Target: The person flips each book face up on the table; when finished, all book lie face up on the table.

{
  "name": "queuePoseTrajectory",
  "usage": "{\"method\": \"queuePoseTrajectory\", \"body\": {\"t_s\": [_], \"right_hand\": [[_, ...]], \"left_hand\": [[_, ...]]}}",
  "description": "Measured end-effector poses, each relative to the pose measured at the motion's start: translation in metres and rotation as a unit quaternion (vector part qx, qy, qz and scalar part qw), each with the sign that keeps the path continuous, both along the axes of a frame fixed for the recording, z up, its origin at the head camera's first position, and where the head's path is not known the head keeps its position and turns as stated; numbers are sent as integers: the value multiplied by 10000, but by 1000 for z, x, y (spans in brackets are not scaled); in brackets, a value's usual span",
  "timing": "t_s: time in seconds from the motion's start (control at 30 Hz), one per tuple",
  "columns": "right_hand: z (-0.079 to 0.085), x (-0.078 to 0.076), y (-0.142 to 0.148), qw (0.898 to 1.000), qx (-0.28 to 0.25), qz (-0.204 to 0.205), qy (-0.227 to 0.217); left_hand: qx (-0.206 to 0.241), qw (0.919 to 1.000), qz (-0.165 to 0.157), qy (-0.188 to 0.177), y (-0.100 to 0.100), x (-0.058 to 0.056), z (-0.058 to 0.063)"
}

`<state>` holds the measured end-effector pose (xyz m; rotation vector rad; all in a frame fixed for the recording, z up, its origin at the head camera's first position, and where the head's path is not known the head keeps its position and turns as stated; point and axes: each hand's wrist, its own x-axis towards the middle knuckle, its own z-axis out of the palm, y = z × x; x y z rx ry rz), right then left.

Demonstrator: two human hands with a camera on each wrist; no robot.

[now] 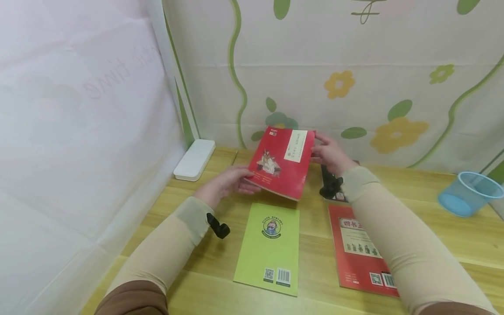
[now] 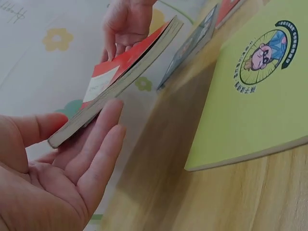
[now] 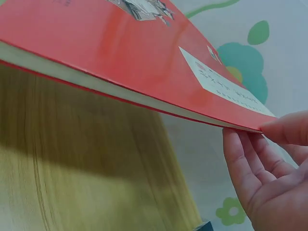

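Note:
A red paperback book with a white title label is held tilted above the far part of the table. My left hand pinches its lower left corner, thumb on the cover and fingers underneath. At the upper right corner, my right hand grips the edge, its thumb on top, as the right wrist view also shows. Directly below lies a yellow-green book, bearing a round cartoon emblem. Another red book lies to its right, partly hidden by my right forearm. Behind that is a dark book, mostly covered by my right wrist.
A white rounded case lies at the table's back left corner. On the right stands a light blue plastic bin. Patterned curtains hang behind the wooden table and along its left side.

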<state>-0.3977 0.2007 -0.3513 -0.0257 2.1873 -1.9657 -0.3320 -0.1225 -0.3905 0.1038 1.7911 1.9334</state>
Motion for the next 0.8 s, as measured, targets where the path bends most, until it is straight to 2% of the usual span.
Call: {"method": "queuePoseTrajectory", "body": {"t_s": [0.13,0.27,0.53,0.8], "right_hand": [[-9,-4,-1,9998,144,-159,-10],[-16,-5,-2,9994,206,-262,-19],[-28,-5,-5,9990,270,-321,-140],[-38,-5,-8,9991,333,-228,-142]], "left_hand": [[-377,9991,-136,162,-2,-1,-4],[-670,9975,-179,156,-2,-2,-11],[-914,9950,-382,92,0,-2,-16],[-1243,9914,-357,210,4,-3,-26]]}}
